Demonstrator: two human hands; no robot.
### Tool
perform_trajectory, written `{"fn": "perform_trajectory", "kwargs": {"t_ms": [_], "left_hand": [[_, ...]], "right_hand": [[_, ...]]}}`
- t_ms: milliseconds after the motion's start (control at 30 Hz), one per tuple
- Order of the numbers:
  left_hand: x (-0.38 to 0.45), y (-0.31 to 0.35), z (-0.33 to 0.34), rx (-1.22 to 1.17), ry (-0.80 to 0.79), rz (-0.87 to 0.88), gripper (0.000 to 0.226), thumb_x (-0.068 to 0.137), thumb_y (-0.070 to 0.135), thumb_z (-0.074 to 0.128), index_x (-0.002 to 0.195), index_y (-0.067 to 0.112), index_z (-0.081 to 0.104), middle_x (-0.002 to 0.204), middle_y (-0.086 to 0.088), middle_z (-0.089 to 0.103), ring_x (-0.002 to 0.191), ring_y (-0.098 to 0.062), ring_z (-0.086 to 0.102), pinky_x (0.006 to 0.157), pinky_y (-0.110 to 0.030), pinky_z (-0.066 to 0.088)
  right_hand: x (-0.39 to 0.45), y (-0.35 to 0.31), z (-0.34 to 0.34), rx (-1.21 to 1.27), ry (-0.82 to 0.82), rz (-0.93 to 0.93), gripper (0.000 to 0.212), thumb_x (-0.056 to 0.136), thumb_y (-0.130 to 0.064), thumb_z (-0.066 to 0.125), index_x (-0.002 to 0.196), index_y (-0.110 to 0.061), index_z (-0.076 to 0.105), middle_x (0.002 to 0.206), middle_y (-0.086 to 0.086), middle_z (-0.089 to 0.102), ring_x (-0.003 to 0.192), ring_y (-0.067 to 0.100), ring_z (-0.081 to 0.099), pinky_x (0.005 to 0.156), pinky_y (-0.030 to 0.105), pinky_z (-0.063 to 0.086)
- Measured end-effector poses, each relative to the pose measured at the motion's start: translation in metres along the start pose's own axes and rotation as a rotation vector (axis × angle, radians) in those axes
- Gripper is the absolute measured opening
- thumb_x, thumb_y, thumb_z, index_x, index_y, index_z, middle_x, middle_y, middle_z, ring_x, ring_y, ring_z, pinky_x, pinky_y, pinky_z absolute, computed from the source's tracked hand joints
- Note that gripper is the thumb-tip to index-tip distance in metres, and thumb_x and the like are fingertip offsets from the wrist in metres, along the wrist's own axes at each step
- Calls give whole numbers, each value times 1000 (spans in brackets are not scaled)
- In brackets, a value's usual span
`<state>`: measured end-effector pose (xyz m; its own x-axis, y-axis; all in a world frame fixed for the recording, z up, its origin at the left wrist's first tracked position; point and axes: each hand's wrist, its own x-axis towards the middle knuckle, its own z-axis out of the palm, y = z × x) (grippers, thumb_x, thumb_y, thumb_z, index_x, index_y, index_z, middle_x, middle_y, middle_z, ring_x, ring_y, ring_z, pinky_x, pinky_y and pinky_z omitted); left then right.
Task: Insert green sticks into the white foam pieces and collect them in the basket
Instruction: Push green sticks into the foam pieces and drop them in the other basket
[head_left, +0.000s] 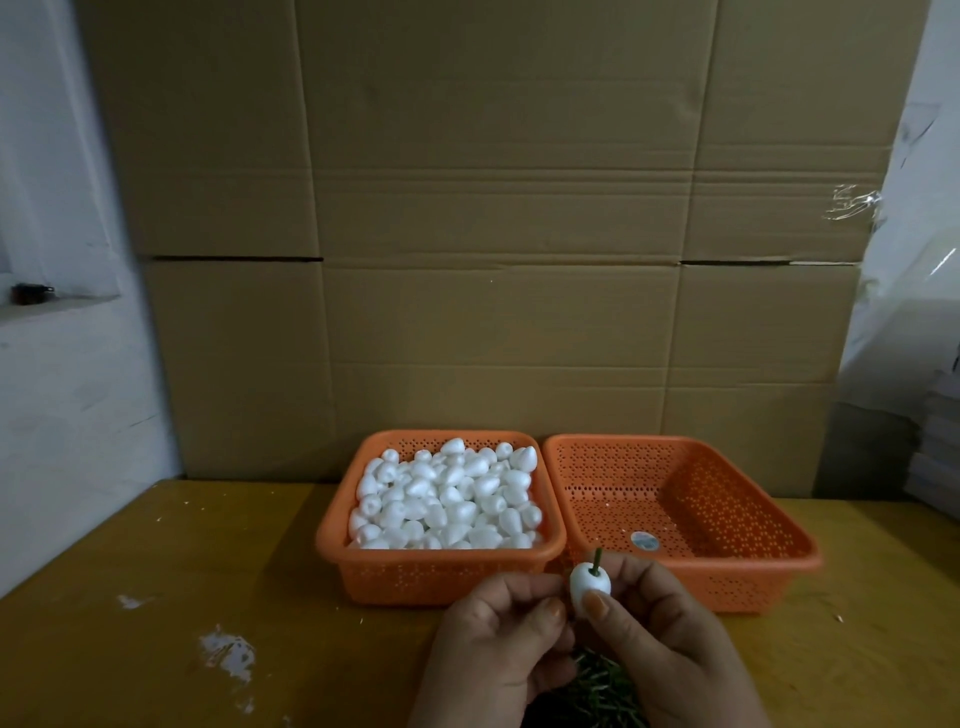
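A white foam piece with a short green stick poking out of its top is pinched between the thumb and fingers of my right hand. My left hand is curled right beside it, fingertips close to the foam; whether they touch it is unclear. Behind my hands stand two orange baskets: the left basket is heaped with several white foam pieces, the right basket holds only a round sticker. A pile of green sticks lies on the table under my hands.
The yellow wooden table has white paint marks at the left. A flattened cardboard sheet stands against the wall behind the baskets. Stacked white material sits at the far right.
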<state>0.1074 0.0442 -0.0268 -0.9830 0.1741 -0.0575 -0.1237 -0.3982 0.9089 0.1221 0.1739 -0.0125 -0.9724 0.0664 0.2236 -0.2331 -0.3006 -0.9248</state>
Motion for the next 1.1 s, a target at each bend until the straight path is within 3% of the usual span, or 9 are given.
{"fn": "perform_trajectory", "kwargs": {"t_ms": [100,267,433,533,733,833,900,1000,1100], "left_hand": [[5,0,-4,33,58,38,22,81,-6,69,72,13,76,72,-5,70,60,-15,65,50,-26,51],[4,11,-8,97,141,54,19,82,-11,64,79,6,70,75,-7,71,61,-16,63,49,-27,51],[2,15,-11,250,191,112,18,82,-4,68,82,13,71,82,-1,72,70,-13,62,53,-23,52],[0,17,-10,286,186,131,16,83,-3,67,84,13,71,83,0,72,68,-11,62,53,-21,50],[1,17,-11,288,184,141,16,82,-3,68,83,13,71,78,0,72,62,-7,62,52,-21,50],[3,17,-12,285,195,146,16,82,-1,70,81,14,72,72,2,70,59,-5,62,51,-21,49],[3,17,-13,294,202,146,15,82,0,70,82,15,72,72,2,70,59,-4,62,51,-20,48],[3,18,-14,320,211,148,16,82,2,70,82,17,72,76,2,71,60,-3,62,52,-19,48],[3,19,-17,338,220,157,16,82,2,70,82,19,72,79,1,73,61,-3,62,52,-20,49]], "right_hand": [[4,-2,-10,-94,112,11,25,65,-10,68,89,-4,67,72,14,69,67,27,61,70,40,50],[27,-12,-35,-616,225,-76,19,80,-17,66,96,-27,65,81,-8,70,72,6,66,63,25,52],[90,-18,-61,-1263,108,-240,18,90,-26,61,108,-27,61,100,-10,61,88,9,58,70,22,48],[125,-17,-71,-1604,-33,-141,10,92,-24,56,96,-22,64,92,-5,63,81,13,58,70,31,53],[155,3,-83,-1654,-152,196,8,85,-20,66,79,-15,68,77,-3,66,68,6,62,52,16,45],[160,12,-84,-1636,-126,310,16,81,-25,71,89,-11,72,84,1,70,74,11,65,61,21,54],[162,14,-83,-1670,-123,345,19,82,-27,71,92,-12,72,88,2,70,78,12,65,67,24,56],[162,12,-81,-1694,-125,355,14,83,-30,68,82,-15,67,84,-1,67,75,11,63,59,19,50],[154,10,-77,-1621,4,280,24,83,-34,67,96,-14,68,87,0,68,76,13,65,67,28,56]]}}
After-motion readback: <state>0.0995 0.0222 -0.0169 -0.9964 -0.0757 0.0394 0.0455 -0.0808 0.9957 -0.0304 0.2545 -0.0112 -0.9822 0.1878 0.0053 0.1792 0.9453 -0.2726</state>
